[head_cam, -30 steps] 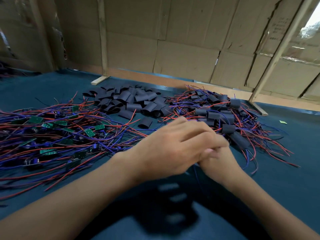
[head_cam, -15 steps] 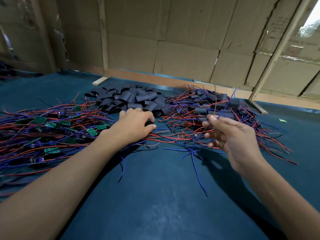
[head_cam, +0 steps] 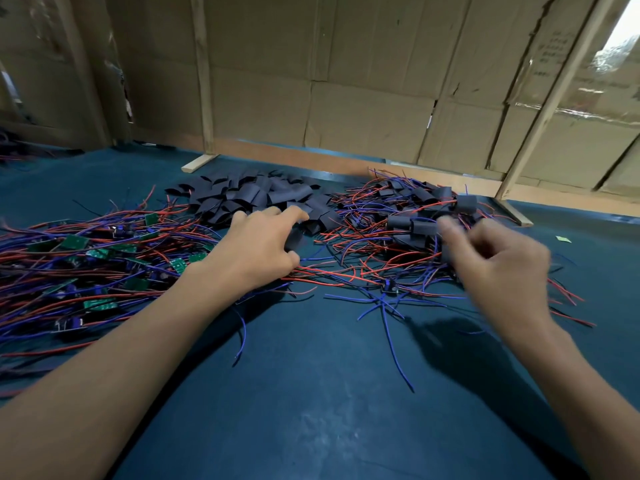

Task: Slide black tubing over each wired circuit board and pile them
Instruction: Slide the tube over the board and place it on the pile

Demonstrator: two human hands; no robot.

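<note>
While the left hand (head_cam: 258,249) pinches black tubing (head_cam: 293,240), the blurred right hand's (head_cam: 498,261) grip is unclear.

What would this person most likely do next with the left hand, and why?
Probably pinch one flat black tubing piece under the left hand and lift it: the fingers are at the tubing pile's near edge, beside unsleeved green circuit boards.

blue table (head_cam: 311,410) bearing boards (head_cam: 86,258), tubing (head_cam: 256,195)
</note>
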